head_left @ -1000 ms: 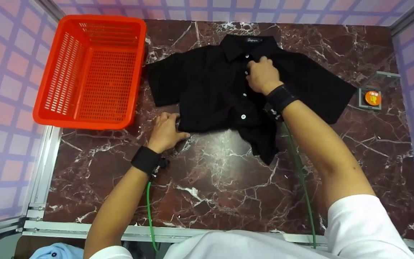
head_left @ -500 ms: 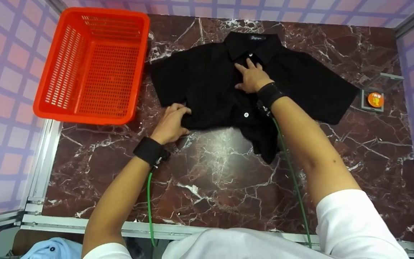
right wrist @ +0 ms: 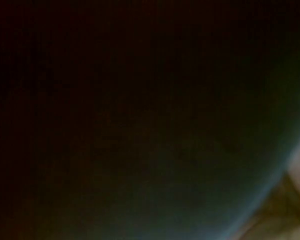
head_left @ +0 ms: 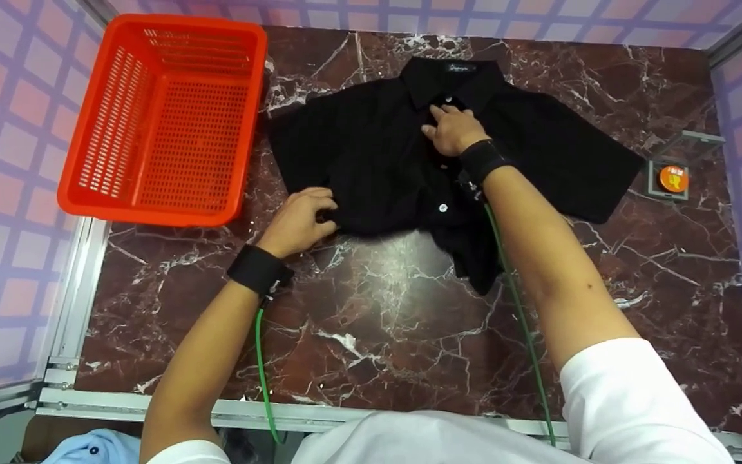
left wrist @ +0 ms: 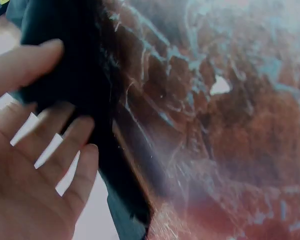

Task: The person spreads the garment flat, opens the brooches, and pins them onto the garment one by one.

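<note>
A black short-sleeved shirt (head_left: pixel 371 154) lies front up on the table, collar away from me, with white buttons down its middle. Its lower front corner spreads out in a crumpled flap (head_left: pixel 474 258). My right hand (head_left: pixel 455 131) rests on the button strip just below the collar, fingers extended. At the shirt's lower left edge is my left hand (head_left: pixel 300 219), its thumb and fingers apart. The left wrist view shows the left hand (left wrist: pixel 45 145) with loosely bent fingers against the dark cloth (left wrist: pixel 75 75), pinching nothing. Dark blur fills most of the right wrist view.
A red plastic basket (head_left: pixel 254 129) stands at the left of the marble-patterned table (head_left: pixel 397 348). On the right is a small clear-lidded case (head_left: pixel 651 180) with an orange round piece (head_left: pixel 673 178). Green cables (head_left: pixel 261 367) trail from both wrists. Light blue cloth (head_left: pixel 97 446) lies below the table edge.
My right hand has moved left and flattened from a curled pose onto the button strip. The left hand has drawn slightly back from the shirt edge after reaching over it.
</note>
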Demonstrator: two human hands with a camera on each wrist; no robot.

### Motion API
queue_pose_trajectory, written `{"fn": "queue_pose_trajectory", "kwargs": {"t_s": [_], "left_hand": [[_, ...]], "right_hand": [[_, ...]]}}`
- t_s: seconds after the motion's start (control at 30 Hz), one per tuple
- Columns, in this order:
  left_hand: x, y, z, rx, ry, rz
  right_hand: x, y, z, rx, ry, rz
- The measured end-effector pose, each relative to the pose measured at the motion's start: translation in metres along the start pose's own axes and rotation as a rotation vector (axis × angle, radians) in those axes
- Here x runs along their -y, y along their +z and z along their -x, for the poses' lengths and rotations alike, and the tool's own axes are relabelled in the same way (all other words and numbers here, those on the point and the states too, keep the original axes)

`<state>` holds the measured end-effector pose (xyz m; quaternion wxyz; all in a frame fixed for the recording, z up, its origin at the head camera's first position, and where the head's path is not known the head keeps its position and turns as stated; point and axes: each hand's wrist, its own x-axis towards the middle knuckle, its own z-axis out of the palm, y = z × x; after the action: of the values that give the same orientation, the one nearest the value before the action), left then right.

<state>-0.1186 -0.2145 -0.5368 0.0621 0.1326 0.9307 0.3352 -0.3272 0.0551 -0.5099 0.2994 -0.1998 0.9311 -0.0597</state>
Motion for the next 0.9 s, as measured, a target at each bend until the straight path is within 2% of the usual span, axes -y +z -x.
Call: {"fn": "queue_pose_trajectory", "kwargs": {"t_s": [0.17,0.33,0.67,0.9], "left_hand": [[0.003,0.000,0.004,-0.017,0.073,0.096],[0.003,-0.001,0.007,-0.004,0.100,0.107],[0.005,0.001,0.018,-0.007,0.038,0.136],[0.002,0.004,0.028,0.014,-0.018,0.215]], "right_hand": [[0.002,0.002,-0.001,-0.025,0.003,0.040],[0.005,0.006,-0.003,-0.071,0.004,0.059],[0.010,0.009,-0.005,-0.071,0.046,0.086],[0.009,0.010,-0.005,-0.078,0.070,0.091]]}}
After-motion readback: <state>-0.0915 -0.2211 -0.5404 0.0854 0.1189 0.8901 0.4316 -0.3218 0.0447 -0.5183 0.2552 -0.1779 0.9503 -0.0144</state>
